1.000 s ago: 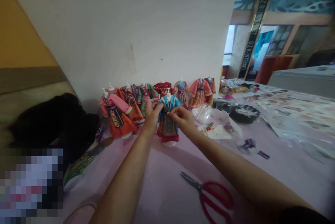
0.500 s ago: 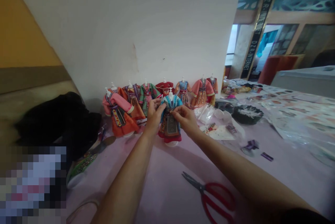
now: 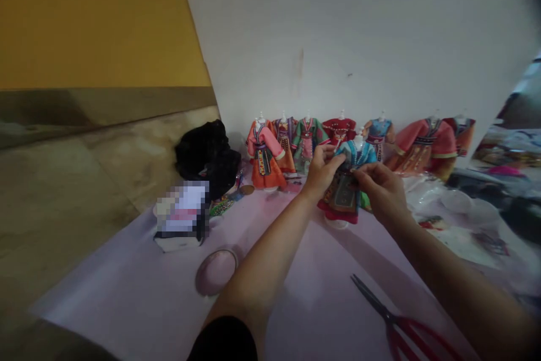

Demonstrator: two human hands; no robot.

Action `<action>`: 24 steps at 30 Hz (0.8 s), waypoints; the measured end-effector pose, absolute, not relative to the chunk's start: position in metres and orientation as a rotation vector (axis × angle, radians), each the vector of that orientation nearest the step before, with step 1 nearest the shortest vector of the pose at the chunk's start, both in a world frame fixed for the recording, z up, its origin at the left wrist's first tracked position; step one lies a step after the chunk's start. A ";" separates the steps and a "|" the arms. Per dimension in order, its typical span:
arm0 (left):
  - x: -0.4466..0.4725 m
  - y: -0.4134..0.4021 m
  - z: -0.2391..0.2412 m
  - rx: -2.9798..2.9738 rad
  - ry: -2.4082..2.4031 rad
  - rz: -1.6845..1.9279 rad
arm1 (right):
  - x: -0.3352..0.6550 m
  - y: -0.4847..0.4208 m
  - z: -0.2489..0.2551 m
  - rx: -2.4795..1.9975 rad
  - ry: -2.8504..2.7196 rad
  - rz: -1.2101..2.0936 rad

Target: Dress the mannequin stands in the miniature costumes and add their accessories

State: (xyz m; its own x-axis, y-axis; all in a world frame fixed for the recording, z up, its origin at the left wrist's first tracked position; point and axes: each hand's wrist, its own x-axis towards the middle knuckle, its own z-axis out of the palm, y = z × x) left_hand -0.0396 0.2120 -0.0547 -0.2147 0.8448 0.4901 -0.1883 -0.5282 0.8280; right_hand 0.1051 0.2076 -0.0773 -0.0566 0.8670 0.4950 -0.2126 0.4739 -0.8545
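A small headless doll mannequin (image 3: 356, 152) wears a blue top with a beaded collar and a dark brown skirt with a red hem. It leans slightly on its round white base. My left hand (image 3: 322, 174) grips it at the side, thumb over the sleeve and chest. At the waist front, the fingertips of my right hand (image 3: 382, 187) are pinched together; whatever small thing they hold there is too small to make out. Red-handled scissors (image 3: 391, 316) lie on the table nearer to me, blades pointing away and left.
Several other dressed mannequins stand behind, including a pink-and-orange one (image 3: 262, 152), against a white board (image 3: 380, 40). Left lie a black cloth bundle (image 3: 207, 152), a blurred-out box-like object (image 3: 181, 226) and a hoop-shaped ring (image 3: 216, 271). Plastic wrapping (image 3: 426, 195) and scraps lie right.
My view has swung to the left, so everything appears farther right. The blue-topped mannequin now leans a little. Both hands remain on it, in much the same hold.
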 end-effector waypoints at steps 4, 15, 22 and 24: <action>-0.039 0.211 -0.056 1.312 0.801 1.824 | 0.105 0.206 -0.075 -0.631 -1.346 0.970; -0.044 0.205 -0.042 1.350 0.888 1.803 | 0.103 0.207 -0.069 -0.595 -1.393 0.973; -0.049 0.217 -0.046 1.369 0.786 1.770 | 0.101 0.211 -0.065 -0.575 -1.393 0.994; -0.051 0.218 -0.047 1.371 0.782 1.762 | 0.101 0.212 -0.066 -0.557 -1.388 0.999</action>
